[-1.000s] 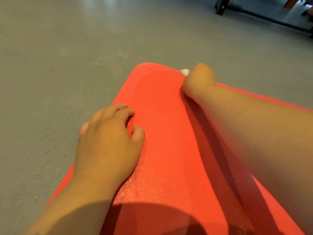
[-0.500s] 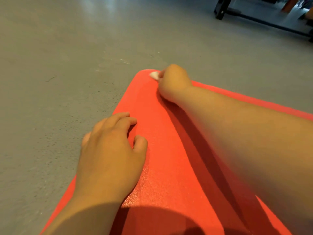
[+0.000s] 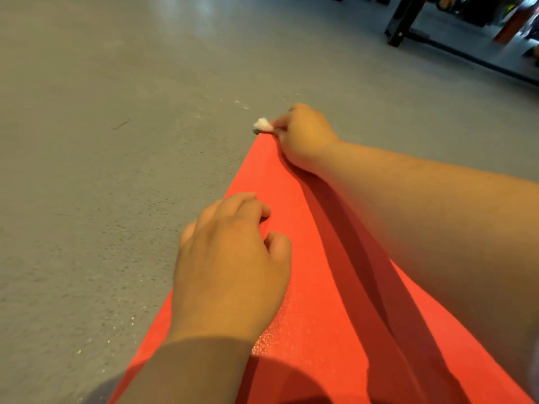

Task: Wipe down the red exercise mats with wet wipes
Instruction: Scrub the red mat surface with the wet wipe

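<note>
A red exercise mat (image 3: 318,287) lies on the grey floor, its far corner pointing away from me. My right hand (image 3: 303,138) is at that far corner and grips a small bunched white wet wipe (image 3: 263,124), which sticks out past the mat's tip. My left hand (image 3: 230,266) rests palm down on the mat's left edge, with its fingers bent and spilling partly over onto the floor. My right forearm crosses the right side of the mat and hides that edge.
Grey speckled floor (image 3: 102,199) surrounds the mat on the left and beyond. A black metal equipment frame (image 3: 405,27) stands at the far right, with dim gear behind it.
My right hand has swept the wipe leftwards along the mat's far edge to its corner. The view has shifted, so the mat sits further right. My left hand has stayed in place.
</note>
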`<state>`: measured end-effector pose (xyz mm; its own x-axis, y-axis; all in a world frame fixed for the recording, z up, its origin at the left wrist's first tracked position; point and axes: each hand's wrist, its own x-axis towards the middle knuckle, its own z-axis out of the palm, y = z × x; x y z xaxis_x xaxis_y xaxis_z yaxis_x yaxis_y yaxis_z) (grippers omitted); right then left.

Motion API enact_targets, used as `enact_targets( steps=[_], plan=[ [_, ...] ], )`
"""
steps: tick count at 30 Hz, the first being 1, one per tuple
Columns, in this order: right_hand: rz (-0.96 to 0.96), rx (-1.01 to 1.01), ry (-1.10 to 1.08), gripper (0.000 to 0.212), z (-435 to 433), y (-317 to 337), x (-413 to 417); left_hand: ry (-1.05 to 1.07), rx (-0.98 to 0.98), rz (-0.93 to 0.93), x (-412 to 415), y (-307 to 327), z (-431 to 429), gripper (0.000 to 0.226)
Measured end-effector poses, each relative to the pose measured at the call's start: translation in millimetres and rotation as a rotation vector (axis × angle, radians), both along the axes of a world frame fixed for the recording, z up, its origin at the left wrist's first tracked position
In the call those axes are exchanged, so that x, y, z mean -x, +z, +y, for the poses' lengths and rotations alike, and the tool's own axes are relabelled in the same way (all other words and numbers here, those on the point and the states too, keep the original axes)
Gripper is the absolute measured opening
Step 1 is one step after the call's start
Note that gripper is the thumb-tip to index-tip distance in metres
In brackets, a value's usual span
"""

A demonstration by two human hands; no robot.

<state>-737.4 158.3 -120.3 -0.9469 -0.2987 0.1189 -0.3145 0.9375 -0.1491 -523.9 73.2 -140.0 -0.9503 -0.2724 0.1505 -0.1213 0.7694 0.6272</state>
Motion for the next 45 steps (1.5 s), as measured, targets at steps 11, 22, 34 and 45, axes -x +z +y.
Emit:
enact_targets(
  steps=[11, 22, 34, 45],
  plan=[
    [0.048, 0.019, 0.081, 0.027, -25, 4, -2, 0.008, -0.046, 0.030, -1, 4, -1, 0.041],
    [0.136, -0.007, 0.333, 0.030, 10, -2, -28, 0.013, -0.045, 0.030, 3, 3, -1, 0.031],
    [0.153, 0.039, 0.559, 0.029, -2, -10, -94, 0.234, -0.465, 0.238, 5, 3, -7, 0.030],
    [0.108, -0.094, 0.393, 0.036, 77, -2, -160, -0.055, 0.039, 0.045, -11, 5, 0, 0.030]
  ],
)
